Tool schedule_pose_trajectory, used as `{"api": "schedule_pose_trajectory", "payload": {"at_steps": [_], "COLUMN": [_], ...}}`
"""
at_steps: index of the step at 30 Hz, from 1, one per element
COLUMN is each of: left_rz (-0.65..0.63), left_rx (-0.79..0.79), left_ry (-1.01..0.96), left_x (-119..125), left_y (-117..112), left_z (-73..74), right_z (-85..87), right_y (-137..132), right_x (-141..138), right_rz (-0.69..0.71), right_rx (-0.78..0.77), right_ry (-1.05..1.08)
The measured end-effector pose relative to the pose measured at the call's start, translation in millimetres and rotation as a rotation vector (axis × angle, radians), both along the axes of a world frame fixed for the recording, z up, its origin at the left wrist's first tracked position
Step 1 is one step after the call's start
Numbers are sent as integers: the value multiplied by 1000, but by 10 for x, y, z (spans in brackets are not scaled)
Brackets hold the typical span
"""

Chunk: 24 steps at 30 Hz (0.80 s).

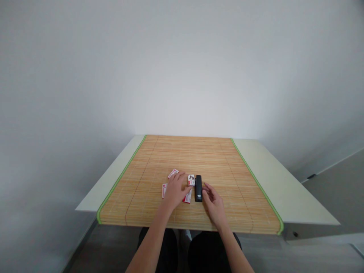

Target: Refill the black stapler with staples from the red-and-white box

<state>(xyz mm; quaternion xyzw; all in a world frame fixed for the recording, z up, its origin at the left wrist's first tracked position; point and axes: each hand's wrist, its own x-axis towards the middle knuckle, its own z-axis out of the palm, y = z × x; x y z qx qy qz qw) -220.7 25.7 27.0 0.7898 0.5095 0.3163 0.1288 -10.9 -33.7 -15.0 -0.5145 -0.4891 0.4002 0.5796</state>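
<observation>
A black stapler lies lengthwise on a bamboo mat. Several small red-and-white boxes lie just left of it: one at the far left, one next to the stapler's far end, one by my left wrist, and one under my fingers. My left hand rests palm down over the boxes, fingers spread, touching the one beneath it. My right hand hovers just right of the stapler, fingers loosely curled toward it, holding nothing.
The mat, edged in green, covers the middle of a pale table set against a plain white wall. Bare table strips run along both sides of the mat. My knees show under the near edge.
</observation>
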Motion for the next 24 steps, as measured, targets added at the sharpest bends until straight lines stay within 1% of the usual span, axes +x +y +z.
{"api": "schedule_pose_trajectory", "payload": {"at_steps": [2,4,8,11,13,16,19,21,24], "left_rz": [-64,-74,35,83,106,133,124,113,44], "left_rx": [-12,-22,-16,2,27,33,-17,-58,-91], "left_ry": [63,109,139,134,103,21,-11,2,12], "left_x": [129,192,179,131,114,135,195,229,248], "left_y": [148,296,532,576,492,190,-205,-423,-601], "left_z": [46,53,49,74,78,15,-113,-189,-239], "right_z": [-4,-15,-28,-19,-10,-3,-2,6,40], "right_y": [2,10,19,13,8,19,69,124,227], "right_x": [-20,-34,-41,-52,-74,-129,-188,-209,-195], "right_rz": [-1,-4,0,-2,-23,-75,-120,-126,-91], "right_rx": [1,4,-2,-10,-7,7,15,20,66], "right_ry": [10,14,11,-21,-79,-211,-319,-358,-373]}}
